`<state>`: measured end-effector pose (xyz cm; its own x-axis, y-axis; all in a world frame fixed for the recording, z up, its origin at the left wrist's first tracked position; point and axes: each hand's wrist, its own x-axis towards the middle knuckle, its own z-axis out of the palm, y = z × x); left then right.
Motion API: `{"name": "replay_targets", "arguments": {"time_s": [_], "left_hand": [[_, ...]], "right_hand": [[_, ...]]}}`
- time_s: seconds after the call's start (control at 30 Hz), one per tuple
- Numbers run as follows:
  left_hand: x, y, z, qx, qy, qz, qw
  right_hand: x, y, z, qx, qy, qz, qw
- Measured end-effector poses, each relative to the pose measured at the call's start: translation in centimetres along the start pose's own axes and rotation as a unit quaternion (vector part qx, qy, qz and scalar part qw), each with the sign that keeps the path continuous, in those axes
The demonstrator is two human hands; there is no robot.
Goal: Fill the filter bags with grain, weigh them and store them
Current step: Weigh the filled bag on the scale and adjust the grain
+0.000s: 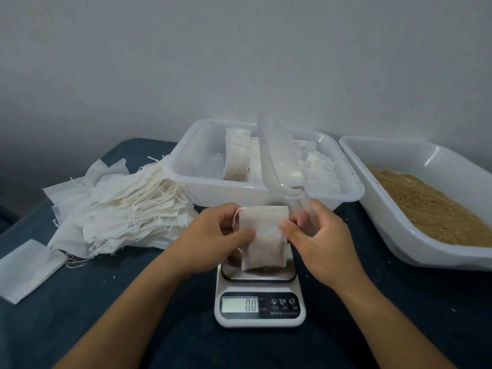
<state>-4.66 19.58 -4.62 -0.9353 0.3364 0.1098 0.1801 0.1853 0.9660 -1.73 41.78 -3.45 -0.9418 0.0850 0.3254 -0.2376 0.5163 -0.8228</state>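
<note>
Both hands hold one white filter bag [263,235] upright just above the steel pan of the digital scale [259,307], whose display reads 0.0. My left hand [213,235] pinches the bag's left edge by its drawstring. My right hand [316,238] pinches the right edge and also grips a clear plastic scoop [279,161], which points up and away over the storage tray. The bag's lower part looks darker, with grain inside. Brown grain [431,206] fills a white tub [399,219] at the right.
A clear storage tray [186,169] behind the scale holds several filled bags standing in rows. A heap of empty drawstring filter bags [119,209] lies at the left, with a loose one [26,267] near the table's left edge. The dark blue cloth carries scattered grain crumbs.
</note>
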Motion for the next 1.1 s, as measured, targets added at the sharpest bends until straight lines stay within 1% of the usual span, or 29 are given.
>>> {"name": "replay_targets", "arguments": {"time_s": [0.07,0.1,0.13,0.17,0.3,0.4,0.5,0.63,0.77,1.1], "left_hand": [[0.0,-0.2,0.0,0.107,0.015,0.005,0.994],[0.0,-0.2,0.0,0.173,0.029,0.012,0.984],[0.0,-0.2,0.0,0.22,0.043,0.02,0.974],[0.0,-0.2,0.0,0.24,0.053,0.026,0.969],[0.3,-0.4,-0.4,0.239,0.102,0.029,0.965],[0.6,-0.7,-1.0,0.239,0.151,-0.004,0.959],[1.0,-0.9,-1.6,0.227,0.203,-0.04,0.952],[1.3,-1.2,-2.1,0.199,0.25,-0.057,0.946],[1.5,-1.4,-2.2,0.187,0.263,-0.061,0.944],[1.4,-1.5,-1.9,0.184,0.234,-0.061,0.953]], "right_hand": [[0.2,0.6,0.2,-0.04,-0.017,0.021,0.999],[0.3,0.9,0.3,-0.064,-0.021,0.025,0.997],[0.4,1.1,0.3,-0.085,-0.021,0.024,0.996],[0.5,1.3,0.3,-0.098,-0.018,0.021,0.995],[0.8,1.6,-0.2,-0.104,0.009,0.006,0.994],[1.1,1.4,-0.7,-0.094,0.024,0.017,0.995],[1.3,1.3,-1.4,-0.08,0.047,0.01,0.996],[1.6,1.7,-1.9,-0.067,0.081,0.0,0.994],[1.8,1.9,-2.2,-0.063,0.084,-0.009,0.994],[1.8,2.3,-2.1,-0.046,0.065,-0.019,0.997]]}}
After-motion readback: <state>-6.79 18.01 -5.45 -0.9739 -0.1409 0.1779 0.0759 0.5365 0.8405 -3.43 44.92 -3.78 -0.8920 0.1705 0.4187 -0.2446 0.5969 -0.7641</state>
